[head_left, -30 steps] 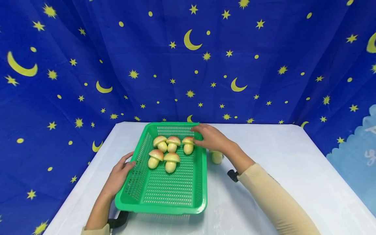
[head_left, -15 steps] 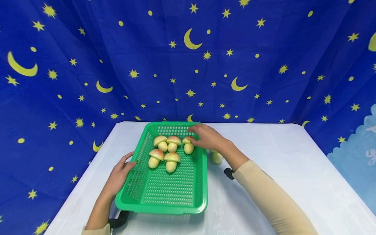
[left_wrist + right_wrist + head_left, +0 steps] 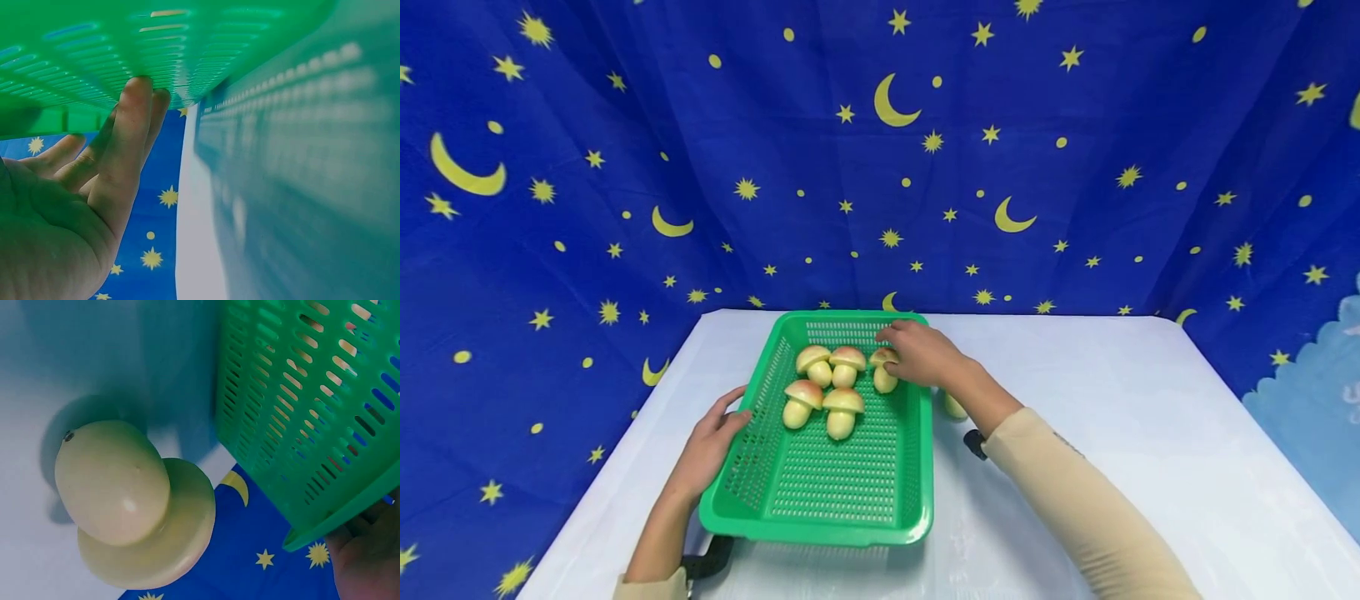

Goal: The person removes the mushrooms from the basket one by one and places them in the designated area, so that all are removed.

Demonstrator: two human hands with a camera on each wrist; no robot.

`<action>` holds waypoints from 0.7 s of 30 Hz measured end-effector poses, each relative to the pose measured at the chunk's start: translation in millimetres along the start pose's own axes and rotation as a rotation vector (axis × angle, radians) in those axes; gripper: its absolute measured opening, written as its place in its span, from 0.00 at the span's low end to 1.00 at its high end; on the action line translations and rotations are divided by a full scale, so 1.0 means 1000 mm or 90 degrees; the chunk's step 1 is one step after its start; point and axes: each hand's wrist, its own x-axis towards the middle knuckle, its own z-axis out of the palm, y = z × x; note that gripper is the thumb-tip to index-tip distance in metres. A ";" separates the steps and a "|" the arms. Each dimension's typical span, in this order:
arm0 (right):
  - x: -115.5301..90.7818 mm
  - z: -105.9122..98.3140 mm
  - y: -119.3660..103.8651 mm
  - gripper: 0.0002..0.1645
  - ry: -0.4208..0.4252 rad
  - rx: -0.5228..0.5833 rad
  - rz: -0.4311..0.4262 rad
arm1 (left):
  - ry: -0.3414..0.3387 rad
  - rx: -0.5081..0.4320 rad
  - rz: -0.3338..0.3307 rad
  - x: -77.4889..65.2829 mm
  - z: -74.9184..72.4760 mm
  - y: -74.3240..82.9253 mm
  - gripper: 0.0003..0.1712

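The L hand [image 3: 703,446] has the side of the green basket [image 3: 820,530] — thumb over the rim, fingers on the outside. The close-up shows long fingers up against the wall w/ holes. That's prob. so the basket won't slide. Can't tell if it sits flat on the white table [image 3: 1075,375].

The R hand [image 3: 925,354] goes over the other rim, b/c the mushroom by its fingers [image 3: 885,381] is inside, near the far R corner. Thumb and fingers are bent round the cap w/ a gap b/w them. Can't tell if they pinch it, since the hand hides part of it and the R wrist cam can't see the fingertips.

The other four mushrooms [image 3: 844,408] are in the basket too, to the L, in two rows of two. All five lie w/ caps to the back and stems to the person, so they look neat; the big bare part is at the front.

One more mushroom [image 3: 112,481] is out on the table, just past the R wall — near the R wrist, not held. A blue cloth [image 3: 820,208] w/ moons and stars hangs behind, maybe to hide the room.
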 end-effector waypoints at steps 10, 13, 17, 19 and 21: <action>0.007 0.009 0.000 0.26 -0.022 0.004 0.007 | 0.005 0.003 -0.003 -0.003 -0.001 -0.006 0.32; 0.007 0.008 0.001 0.26 -0.020 0.000 0.010 | 0.003 -0.003 -0.007 -0.001 -0.001 -0.006 0.32; 0.007 0.007 0.001 0.26 -0.025 -0.001 0.006 | 0.002 -0.003 -0.014 0.001 -0.001 -0.005 0.32; 0.008 0.007 0.001 0.26 -0.028 -0.006 0.007 | 0.002 -0.001 -0.013 0.002 -0.001 -0.005 0.32; 0.008 0.008 0.001 0.26 -0.029 -0.011 0.010 | 0.003 0.002 -0.010 0.003 0.000 -0.005 0.32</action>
